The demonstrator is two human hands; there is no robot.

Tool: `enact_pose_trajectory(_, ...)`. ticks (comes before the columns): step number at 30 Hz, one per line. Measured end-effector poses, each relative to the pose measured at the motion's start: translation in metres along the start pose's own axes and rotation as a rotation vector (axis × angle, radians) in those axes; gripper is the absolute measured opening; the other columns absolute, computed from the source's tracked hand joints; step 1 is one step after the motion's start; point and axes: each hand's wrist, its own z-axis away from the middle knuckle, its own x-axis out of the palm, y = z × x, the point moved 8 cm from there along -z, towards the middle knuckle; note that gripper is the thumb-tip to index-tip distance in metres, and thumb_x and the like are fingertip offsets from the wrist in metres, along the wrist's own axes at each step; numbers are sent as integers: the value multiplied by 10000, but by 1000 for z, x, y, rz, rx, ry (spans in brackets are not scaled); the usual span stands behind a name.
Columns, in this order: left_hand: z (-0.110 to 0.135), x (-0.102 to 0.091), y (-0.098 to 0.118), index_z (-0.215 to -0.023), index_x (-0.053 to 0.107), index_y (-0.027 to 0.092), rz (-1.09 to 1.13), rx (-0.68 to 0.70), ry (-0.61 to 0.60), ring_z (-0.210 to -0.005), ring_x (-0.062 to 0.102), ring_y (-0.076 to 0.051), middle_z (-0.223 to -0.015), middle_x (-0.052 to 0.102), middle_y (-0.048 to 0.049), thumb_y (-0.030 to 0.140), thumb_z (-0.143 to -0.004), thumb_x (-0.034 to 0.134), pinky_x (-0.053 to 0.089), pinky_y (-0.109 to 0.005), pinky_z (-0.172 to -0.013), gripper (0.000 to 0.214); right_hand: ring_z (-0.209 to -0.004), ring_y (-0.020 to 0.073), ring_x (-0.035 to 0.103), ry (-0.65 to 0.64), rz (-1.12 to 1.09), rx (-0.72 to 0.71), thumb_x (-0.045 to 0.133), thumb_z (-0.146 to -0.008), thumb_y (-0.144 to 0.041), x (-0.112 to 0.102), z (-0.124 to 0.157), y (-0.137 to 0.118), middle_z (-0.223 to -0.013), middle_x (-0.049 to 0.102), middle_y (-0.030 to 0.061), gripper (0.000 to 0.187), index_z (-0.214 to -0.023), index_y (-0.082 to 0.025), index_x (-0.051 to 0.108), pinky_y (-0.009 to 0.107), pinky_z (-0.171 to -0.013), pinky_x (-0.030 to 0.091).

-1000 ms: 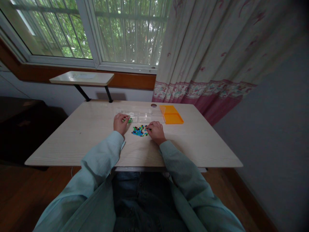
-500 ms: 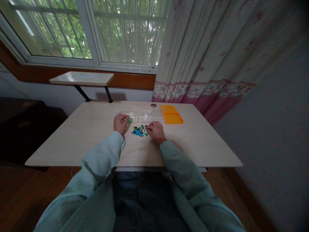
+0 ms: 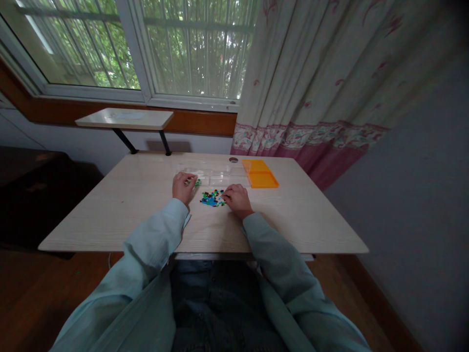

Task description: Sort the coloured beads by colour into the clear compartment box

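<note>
On the table lies a loose pile of small coloured pieces (image 3: 210, 199), mostly blue with some green, yellow and dark red; they are too small to name. At the right edge of the pile, my right hand (image 3: 238, 199) has its fingertips pinched together, and whatever is in them is hidden. My left hand (image 3: 182, 187) is at the near left part of a clear plastic box (image 3: 219, 180) with compartments. Its fingers are bent together above small green pieces (image 3: 198, 182) in that corner; I cannot make out what they hold.
An orange tray-like container (image 3: 264, 180) stands right of the clear box. A round dark cable hole (image 3: 233, 160) is near the back edge of the wooden table (image 3: 293, 220). A small raised shelf (image 3: 146, 119) rises at the back left, below the window.
Hardly anything differs. Both hands stay in place, with only a slight shift of the right fingertips at the edge of the pile.
</note>
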Motion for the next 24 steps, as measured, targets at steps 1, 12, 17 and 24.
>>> enact_pose_trajectory(1,0,1,-1,-850,699,219,-16,-3,-6,-779,538,-172,-798,559,-31,399,-816,603,445,-314,-739,207,-1012,219,445,1,-4,5,606,-850,-299,0,0,0,-1004,619,54,134,-886,-241,721,351,-843,311)
enact_pose_trajectory(12,0,5,-11,-880,729,238,-177,-26,-33,-822,526,-214,-786,573,-47,316,-790,615,405,-387,-849,165,-929,194,493,144,-210,51,615,-842,-294,-1,-5,11,-887,639,48,141,-871,-212,726,310,-850,350)
enact_pose_trajectory(17,-1,4,-12,-944,731,239,-199,-46,-42,-797,516,-219,-761,557,-54,232,-794,582,412,-401,-835,212,-891,193,516,229,-242,45,610,-847,-309,-8,-4,13,-851,644,55,164,-830,-189,721,311,-854,370)
enact_pose_trajectory(24,7,13,21,-1030,694,246,-222,187,-154,-884,491,-238,-848,553,-67,226,-817,557,413,-392,-824,254,-871,189,540,261,-314,46,614,-840,-313,-6,-5,17,-827,648,54,163,-799,-192,716,321,-851,392)
